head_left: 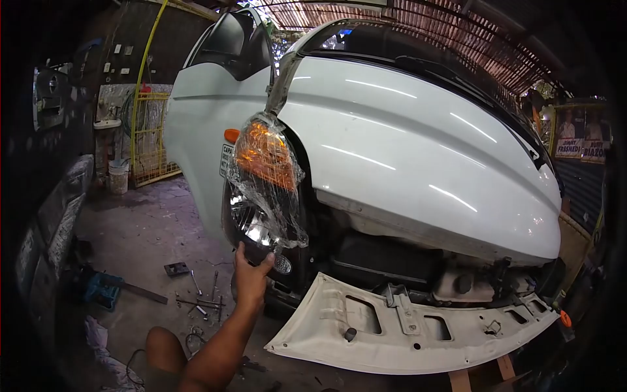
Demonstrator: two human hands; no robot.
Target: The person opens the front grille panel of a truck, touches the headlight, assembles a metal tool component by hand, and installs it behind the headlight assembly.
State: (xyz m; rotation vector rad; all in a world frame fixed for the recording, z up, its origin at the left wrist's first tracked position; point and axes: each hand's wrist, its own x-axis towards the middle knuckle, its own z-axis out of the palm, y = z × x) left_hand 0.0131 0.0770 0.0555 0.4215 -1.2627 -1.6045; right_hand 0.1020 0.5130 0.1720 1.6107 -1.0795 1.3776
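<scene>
Head view: at the far left, a blue power tool [103, 291] with a long dark bar lies on the concrete floor [140, 225], and a pale bucket [119, 178] stands farther back, near a yellow metal gate [155, 140]. To the right of the power tool, several metal hand tools [202, 304] are scattered on the floor beside a small dark tray-like item [176, 268]. Next comes the left hand [253, 274], reaching up to the lower end of the headlight [264, 189]; its thumb and one finger are spread apart, though its remaining fingers are hidden. The right hand is out of view, so its state cannot be told. The headlight sits upright at the front corner of the white vehicle [385, 144], its amber upper section and part of the clear lens below draped in crinkled clear plastic film [287, 209]. Farther right, a pale curved panel [385, 326] with several cutouts lies below the vehicle's uncovered front, near a translucent reservoir [460, 287]. Posters [581, 135] hang at the far right.
</scene>
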